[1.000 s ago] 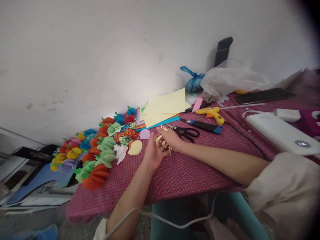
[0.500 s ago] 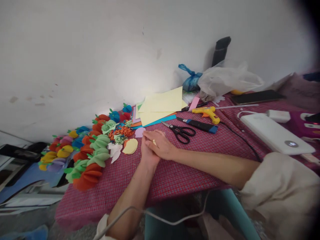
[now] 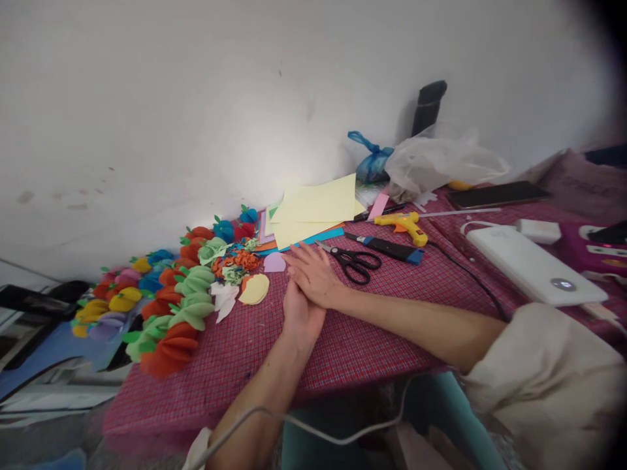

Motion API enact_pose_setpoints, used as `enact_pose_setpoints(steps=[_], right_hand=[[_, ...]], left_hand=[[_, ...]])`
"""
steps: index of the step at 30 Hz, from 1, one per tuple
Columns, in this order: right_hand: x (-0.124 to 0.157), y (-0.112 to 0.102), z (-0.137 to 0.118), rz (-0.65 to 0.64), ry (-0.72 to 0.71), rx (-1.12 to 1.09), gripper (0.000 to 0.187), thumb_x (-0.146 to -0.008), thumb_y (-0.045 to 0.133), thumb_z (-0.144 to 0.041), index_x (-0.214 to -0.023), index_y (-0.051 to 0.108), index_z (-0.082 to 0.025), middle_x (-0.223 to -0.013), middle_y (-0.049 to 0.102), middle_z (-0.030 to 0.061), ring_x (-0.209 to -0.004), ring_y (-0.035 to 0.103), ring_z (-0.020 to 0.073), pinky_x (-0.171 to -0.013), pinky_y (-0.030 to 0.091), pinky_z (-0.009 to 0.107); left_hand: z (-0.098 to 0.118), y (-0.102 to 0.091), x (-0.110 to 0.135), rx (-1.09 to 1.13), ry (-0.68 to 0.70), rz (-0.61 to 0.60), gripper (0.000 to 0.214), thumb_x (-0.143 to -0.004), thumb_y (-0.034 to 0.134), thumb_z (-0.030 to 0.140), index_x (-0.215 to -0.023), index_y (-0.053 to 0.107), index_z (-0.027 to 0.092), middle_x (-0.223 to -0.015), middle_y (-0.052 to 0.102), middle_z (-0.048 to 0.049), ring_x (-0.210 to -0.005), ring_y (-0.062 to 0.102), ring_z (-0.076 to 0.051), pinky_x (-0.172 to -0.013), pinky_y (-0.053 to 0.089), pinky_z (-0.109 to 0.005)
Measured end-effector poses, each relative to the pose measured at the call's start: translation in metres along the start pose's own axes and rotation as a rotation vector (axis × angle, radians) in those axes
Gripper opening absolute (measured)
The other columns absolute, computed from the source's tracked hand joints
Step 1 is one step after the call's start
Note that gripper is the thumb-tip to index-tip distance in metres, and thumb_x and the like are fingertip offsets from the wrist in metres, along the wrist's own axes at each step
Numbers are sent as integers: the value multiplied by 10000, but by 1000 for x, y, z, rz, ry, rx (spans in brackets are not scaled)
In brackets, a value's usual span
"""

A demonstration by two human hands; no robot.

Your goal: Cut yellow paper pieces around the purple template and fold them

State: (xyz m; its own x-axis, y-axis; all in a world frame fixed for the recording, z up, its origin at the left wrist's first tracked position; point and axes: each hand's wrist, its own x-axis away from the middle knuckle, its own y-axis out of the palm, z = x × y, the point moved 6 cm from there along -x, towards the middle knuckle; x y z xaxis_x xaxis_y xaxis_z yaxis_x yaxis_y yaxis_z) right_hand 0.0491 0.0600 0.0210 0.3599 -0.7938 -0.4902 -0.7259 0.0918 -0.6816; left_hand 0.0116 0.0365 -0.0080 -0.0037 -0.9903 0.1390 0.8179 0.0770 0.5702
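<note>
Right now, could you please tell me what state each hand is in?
Left hand: underneath, mostly covered; cannot tell whether it holds anything.
Right hand: open, laid flat over the left; anything between them is hidden.

Right hand [image 3: 313, 277] flat across left hand [image 3: 302, 318], forearms [image 3: 416, 322] converging

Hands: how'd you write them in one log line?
right hand: atop left hand | between them: hidden | scissors: on tablecloth, beside right hand

a lilac round-topped piece [image 3: 274, 262] lies flat, left of black-handled scissors [image 3: 343, 254].
</note>
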Motion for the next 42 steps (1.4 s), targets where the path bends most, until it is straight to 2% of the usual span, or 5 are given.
enact_pose_setpoints(steps=[13, 18, 31, 37, 42], right_hand=[[6, -4, 0, 111, -54, -23, 532, -885, 312, -484, -1323, 351, -184, -1371, 375, 105, -1275, 274, 229, -1053, 149, 447], [9, -7, -1, 131, -143, -145, 554, -889, 286, -495, -1330, 336, -163, -1359, 398, 107, -1274, 291, 205, -1044, 212, 414], [10, -6, -15, 186, -307, -55, 232, -875, 442, -235, -950, 651, -172, -1131, 590, 61, -1097, 449, 204, -942, 362, 398], [14, 0, -28, 127, -428, 125, 247, -881, 408, -189, -1000, 617, -134, -1217, 539, 74, -1163, 382, 236, -956, 340, 416], [20, -2, -39, 38, -507, 75, 316, -852, 444, -238, -1126, 533, -106, -1317, 435, 110, -1198, 340, 248, -999, 314, 412]], left_hand=[[12, -26, -11, 54, 39, 265, 195, -841, 434, 335, -771, 532, 181, -687, 605, 33, -646, 588, -70, -638, 474, -187], [32, -32, -7, -91, -9, 277, 311, -782, 522, 367, -582, 367, 187, -368, 313, 109, -267, 279, -32, -283, 181, -144], [28, -45, -13, 62, -48, 321, 211, -818, 476, 334, -765, 546, 142, -586, 583, 16, -450, 543, -69, -411, 399, -159], [19, -50, -15, 75, -15, 392, 172, -772, 547, 310, -756, 570, 140, -632, 595, 9, -540, 572, -67, -462, 429, -142], [50, -66, -22, -82, 131, 367, 141, -715, 603, 263, -687, 542, 138, -541, 533, 41, -441, 509, -54, -391, 372, -146]])
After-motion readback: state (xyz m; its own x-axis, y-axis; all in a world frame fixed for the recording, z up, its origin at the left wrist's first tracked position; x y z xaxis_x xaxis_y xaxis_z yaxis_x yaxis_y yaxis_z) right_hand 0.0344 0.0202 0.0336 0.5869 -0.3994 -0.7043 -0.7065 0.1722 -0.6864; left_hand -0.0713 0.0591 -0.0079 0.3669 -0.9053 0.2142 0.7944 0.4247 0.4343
